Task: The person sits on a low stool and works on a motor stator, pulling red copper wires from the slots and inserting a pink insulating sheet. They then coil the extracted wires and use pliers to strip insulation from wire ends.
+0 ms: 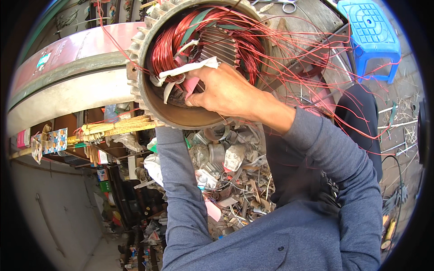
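An electric motor stator housing [137,57] with a finned metal rim lies before me, its round opening facing me. Inside are bundled red enamelled copper windings [163,50] around a slotted core [218,45]. My right hand [225,91] reaches into the opening, with a piece of pink insulation paper [192,84] between thumb and fingers. White cloth tape [190,67] loops round the winding end and crosses over my fingers. Strips of green insulation [195,25] sit among the coils. My left forearm runs up behind the housing, which hides the left hand.
Long loose red wire ends [305,50] fan out to the right over a wooden surface [312,17]. Scissors [289,6] lie at the top. A blue plastic stool [369,30] stands at the upper right. Scrap [244,189] covers the ground below, beside a straw brush [118,126].
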The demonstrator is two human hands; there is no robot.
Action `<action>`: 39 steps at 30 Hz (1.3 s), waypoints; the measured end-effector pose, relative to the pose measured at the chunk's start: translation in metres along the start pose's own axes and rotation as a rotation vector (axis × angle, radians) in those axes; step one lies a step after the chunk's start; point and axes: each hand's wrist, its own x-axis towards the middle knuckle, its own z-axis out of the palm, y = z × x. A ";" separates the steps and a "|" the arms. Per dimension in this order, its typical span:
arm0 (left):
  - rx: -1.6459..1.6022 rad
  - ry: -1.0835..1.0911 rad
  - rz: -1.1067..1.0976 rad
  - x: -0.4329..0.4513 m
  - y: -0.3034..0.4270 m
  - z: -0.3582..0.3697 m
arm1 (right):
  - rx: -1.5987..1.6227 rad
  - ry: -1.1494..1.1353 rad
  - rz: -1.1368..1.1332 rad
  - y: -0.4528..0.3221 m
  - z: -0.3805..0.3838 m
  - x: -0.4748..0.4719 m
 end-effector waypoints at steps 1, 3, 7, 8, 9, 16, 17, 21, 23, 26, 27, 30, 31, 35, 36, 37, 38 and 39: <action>-0.004 0.001 0.003 0.001 -0.001 0.000 | 0.011 0.012 -0.033 0.001 0.000 0.000; -0.021 0.006 0.011 0.002 -0.002 0.000 | 0.010 -0.007 -0.031 0.003 0.000 0.000; -0.051 0.019 0.036 0.005 -0.002 0.001 | -0.015 -0.004 -0.119 0.006 -0.001 0.001; -0.058 0.024 0.044 0.005 -0.002 0.002 | -0.007 -0.023 -0.097 0.006 -0.002 0.001; -0.071 0.032 0.053 0.007 -0.003 0.004 | 0.001 -0.041 -0.074 0.005 -0.003 0.001; -0.230 0.112 0.148 0.015 0.003 0.013 | -0.033 -0.047 0.082 -0.004 -0.013 -0.008; -0.278 0.122 0.143 0.015 0.005 0.013 | 0.007 -0.049 0.092 -0.005 -0.013 -0.008; -0.522 0.132 -0.039 0.032 0.014 0.015 | 0.070 -0.016 0.173 -0.007 -0.011 -0.010; -0.462 0.234 0.014 0.036 0.009 0.016 | -0.009 -0.024 0.151 -0.011 -0.015 -0.014; -0.494 0.185 -0.012 0.039 -0.001 0.009 | -0.059 0.017 0.053 -0.021 -0.018 -0.026; -0.554 0.173 -0.014 0.038 -0.007 0.008 | -0.111 0.063 0.086 -0.025 -0.018 -0.029; -0.387 0.150 0.135 0.022 -0.025 0.006 | -0.194 0.101 -0.021 -0.037 -0.018 -0.042; -0.324 0.146 0.187 0.016 -0.029 0.008 | -0.248 0.094 0.040 -0.043 -0.021 -0.049; -0.199 0.078 0.382 -0.024 -0.037 0.006 | -0.362 0.067 0.174 -0.055 -0.027 -0.071; -0.092 0.152 0.378 -0.042 -0.039 0.003 | -0.465 0.024 0.239 -0.059 -0.032 -0.076; 0.017 0.225 0.371 -0.063 -0.043 0.000 | -0.493 -0.027 0.237 -0.063 -0.037 -0.082; -0.035 0.209 0.292 -0.089 -0.048 -0.003 | -0.505 -0.070 0.240 -0.067 -0.041 -0.089; 0.048 0.217 0.255 -0.115 -0.055 -0.009 | -0.519 -0.111 0.245 -0.073 -0.046 -0.096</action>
